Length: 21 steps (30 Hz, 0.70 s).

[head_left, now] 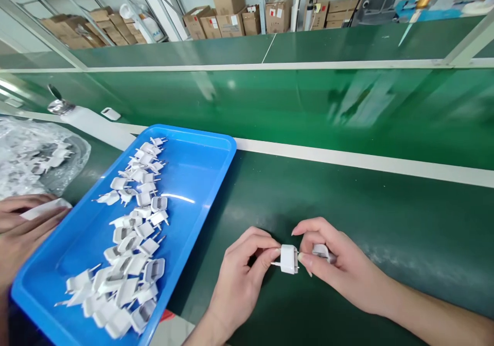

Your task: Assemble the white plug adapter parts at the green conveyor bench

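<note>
Pinched between the thumb and forefinger of my left hand (245,276) is a white charger plug casing (289,259), held just above the bench with a thin prong pointing left. My right hand (339,263) is at its right side, thumb tip against or very near it; I cannot tell if they touch. A second white plug casing (321,251) sits in the curled fingers of my right hand, partly hidden. To the left, a blue tray (196,181) carries many similar white plug casings (127,263), heaped along its left and middle part.
At far left another person's hands (23,227) hold a white piece beside a clear plastic bag (38,155) of white parts. Beyond the tray lie a white pump bottle (92,122) and a small white piece (110,114). A green conveyor belt (270,104) runs behind the bench; cardboard boxes (231,25) stand further back.
</note>
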Each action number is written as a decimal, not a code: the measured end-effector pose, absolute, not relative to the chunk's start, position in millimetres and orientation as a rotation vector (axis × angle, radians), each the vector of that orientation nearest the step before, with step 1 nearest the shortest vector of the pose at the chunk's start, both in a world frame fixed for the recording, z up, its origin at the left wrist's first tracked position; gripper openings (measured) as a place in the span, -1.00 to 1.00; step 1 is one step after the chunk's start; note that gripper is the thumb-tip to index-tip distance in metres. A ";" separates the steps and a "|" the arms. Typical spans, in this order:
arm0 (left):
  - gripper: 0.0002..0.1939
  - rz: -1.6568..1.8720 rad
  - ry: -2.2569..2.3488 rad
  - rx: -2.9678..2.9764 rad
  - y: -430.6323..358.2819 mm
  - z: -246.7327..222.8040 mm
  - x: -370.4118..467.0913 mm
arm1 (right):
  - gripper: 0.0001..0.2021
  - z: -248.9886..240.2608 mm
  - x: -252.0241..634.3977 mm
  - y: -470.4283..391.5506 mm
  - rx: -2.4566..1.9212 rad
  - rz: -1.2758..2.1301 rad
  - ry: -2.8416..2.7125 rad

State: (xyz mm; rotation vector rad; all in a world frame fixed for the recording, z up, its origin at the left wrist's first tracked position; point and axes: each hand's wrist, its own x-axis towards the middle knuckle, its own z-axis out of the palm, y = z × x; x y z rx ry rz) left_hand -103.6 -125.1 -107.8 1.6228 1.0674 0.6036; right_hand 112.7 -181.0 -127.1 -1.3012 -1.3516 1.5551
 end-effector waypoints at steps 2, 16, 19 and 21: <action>-0.81 0.608 1.061 1.620 -124.3 -107.5 -103.7 | -0.71 -126.1 113.3 -180.2 -1.299 1.579 -1.342; -0.82 0.618 1.050 1.609 -123.1 -111.0 -103.0 | -0.79 -120.0 103.8 -181.1 -1.328 1.338 -1.665; -0.83 0.607 1.040 1.583 -121.6 -109.3 -103.4 | -0.85 -123.1 104.8 -183.4 -1.305 1.216 -1.711; -0.84 0.601 1.030 1.571 -121.2 -108.5 -103.9 | -0.83 -124.4 107.0 -183.4 -1.279 1.216 -1.713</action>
